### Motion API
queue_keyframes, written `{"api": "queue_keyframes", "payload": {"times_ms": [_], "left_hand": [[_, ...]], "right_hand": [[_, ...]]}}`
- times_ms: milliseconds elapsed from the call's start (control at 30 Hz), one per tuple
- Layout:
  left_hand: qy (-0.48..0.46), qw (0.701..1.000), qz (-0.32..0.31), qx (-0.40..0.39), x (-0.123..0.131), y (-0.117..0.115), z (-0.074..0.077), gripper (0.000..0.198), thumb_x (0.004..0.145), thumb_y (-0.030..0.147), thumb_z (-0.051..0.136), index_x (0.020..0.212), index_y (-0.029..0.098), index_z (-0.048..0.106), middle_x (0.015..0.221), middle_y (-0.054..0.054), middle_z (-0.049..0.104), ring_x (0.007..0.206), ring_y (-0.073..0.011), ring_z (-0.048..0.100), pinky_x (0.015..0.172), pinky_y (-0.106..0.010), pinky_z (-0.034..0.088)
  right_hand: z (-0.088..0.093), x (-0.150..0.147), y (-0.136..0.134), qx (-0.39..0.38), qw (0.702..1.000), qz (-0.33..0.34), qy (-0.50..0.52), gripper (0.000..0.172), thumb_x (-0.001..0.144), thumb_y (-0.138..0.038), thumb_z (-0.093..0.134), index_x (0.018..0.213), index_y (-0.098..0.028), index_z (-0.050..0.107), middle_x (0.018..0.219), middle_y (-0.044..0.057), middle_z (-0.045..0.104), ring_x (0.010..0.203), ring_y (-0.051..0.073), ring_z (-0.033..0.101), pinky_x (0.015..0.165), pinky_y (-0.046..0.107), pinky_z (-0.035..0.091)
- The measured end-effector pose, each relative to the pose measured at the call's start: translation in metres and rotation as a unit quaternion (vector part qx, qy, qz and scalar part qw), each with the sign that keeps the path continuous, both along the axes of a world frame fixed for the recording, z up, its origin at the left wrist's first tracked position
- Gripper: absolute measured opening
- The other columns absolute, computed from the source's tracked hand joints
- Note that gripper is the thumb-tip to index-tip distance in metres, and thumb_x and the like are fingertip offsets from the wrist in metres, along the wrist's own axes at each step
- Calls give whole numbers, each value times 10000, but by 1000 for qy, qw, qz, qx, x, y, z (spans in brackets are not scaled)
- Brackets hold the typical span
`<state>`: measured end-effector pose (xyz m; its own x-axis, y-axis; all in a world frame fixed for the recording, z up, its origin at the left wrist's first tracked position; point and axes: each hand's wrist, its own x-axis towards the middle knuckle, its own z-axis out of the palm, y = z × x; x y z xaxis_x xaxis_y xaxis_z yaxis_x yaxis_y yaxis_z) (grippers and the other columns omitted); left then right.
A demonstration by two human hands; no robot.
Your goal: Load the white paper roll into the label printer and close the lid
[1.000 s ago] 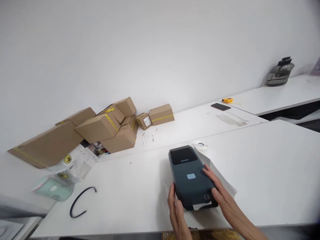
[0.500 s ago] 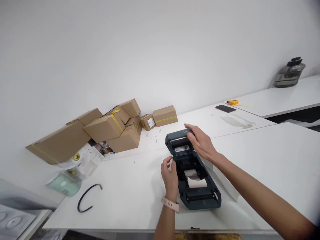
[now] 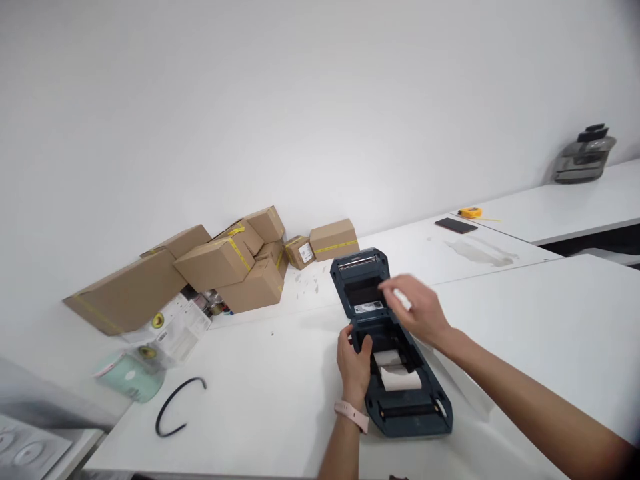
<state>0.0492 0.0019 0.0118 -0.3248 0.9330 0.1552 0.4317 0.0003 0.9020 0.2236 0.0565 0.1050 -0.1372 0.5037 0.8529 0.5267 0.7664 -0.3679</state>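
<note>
A dark blue-grey label printer [image 3: 400,427] lies on the white table with its lid [image 3: 361,263] swung back. Inside its base sits a roll of white label paper [image 3: 401,379]. My left hand [image 3: 354,363] grips the left side wall of the base near the hinge, thumb over the inner edge. Over the right edge of the lid is my right hand [image 3: 417,310], slightly blurred, its fingers curled together; whether anything is between them is hidden. A white label with print [image 3: 369,307] shows at the lower part of the lid.
Cardboard boxes [image 3: 215,263] are piled against the wall at the left. A black curved strip [image 3: 165,407] and a green container [image 3: 135,377] lie at the left front. Farther right are a phone [image 3: 456,225], a yellow tape measure [image 3: 470,213] and a grey transparent jug [image 3: 583,160].
The lid has tipped farther back and now shows its inside. My right hand has left its top and curled its fingers. My left hand has closed on the base's side.
</note>
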Motion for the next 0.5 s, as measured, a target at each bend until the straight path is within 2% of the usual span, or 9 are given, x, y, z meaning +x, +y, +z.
{"api": "queue_keyframes", "payload": {"times_ms": [33,67,133,167,233,333,433,500], "left_hand": [[2,1000,0,0,0,0,-1,430,828,393,607,1197,177,572,1263,-141,639,1180,-272,576,989,-383,434],[4,1000,0,0,0,1,-1,425,830,390,602,1200,183,566,1263,-137,642,1172,-268,583,985,-379,438],[7,1000,-1,-1,1,1,1,417,838,378,589,1212,198,551,1252,-124,653,1146,-255,606,970,-367,450],[8,1000,-1,-2,1,1,1,417,840,372,584,1219,204,542,1243,-119,659,1128,-250,618,960,-362,456],[11,1000,-1,-7,1,1,3,431,837,361,583,1236,209,524,1227,-120,669,1086,-247,643,934,-361,471],[20,1000,0,-15,0,1,4,488,824,342,593,1282,204,492,1220,-139,672,1066,-264,655,914,-379,476],[28,1000,-3,-12,-3,1,5,507,850,308,548,1333,195,443,1210,-150,678,1083,-269,652,911,-380,471],[31,999,-11,-7,-4,0,5,489,870,267,501,1347,196,418,1207,-143,687,1061,-256,666,888,-362,478]], "right_hand": [[-13,0,-7,-31,994,33,-100,242,972,-245,436,965,-214,677,910,81,724,873,222,662,805,356,500],[-26,-1,-12,-72,973,60,-210,260,961,-203,433,938,-209,692,890,77,733,853,219,670,813,357,493],[-48,-8,-12,-146,905,87,-390,266,903,-122,465,894,-184,723,883,94,752,887,240,684,920,403,453],[-56,-12,-9,-167,875,91,-444,246,855,-92,503,866,-168,736,874,110,759,918,261,685,985,440,411],[-67,-21,-1,-183,844,99,-494,174,758,-84,589,794,-142,749,832,136,763,934,295,684,1064,491,326],[-76,-32,11,-198,819,127,-523,91,695,-134,659,725,-148,744,758,121,756,843,281,693,1091,500,282],[-81,-38,16,-220,807,150,-528,74,687,-141,657,644,-177,705,675,79,727,750,252,682,1071,503,307],[-82,-40,17,-234,810,162,-513,68,639,-139,690,611,-198,670,635,53,699,728,246,666,1034,495,353]]}}
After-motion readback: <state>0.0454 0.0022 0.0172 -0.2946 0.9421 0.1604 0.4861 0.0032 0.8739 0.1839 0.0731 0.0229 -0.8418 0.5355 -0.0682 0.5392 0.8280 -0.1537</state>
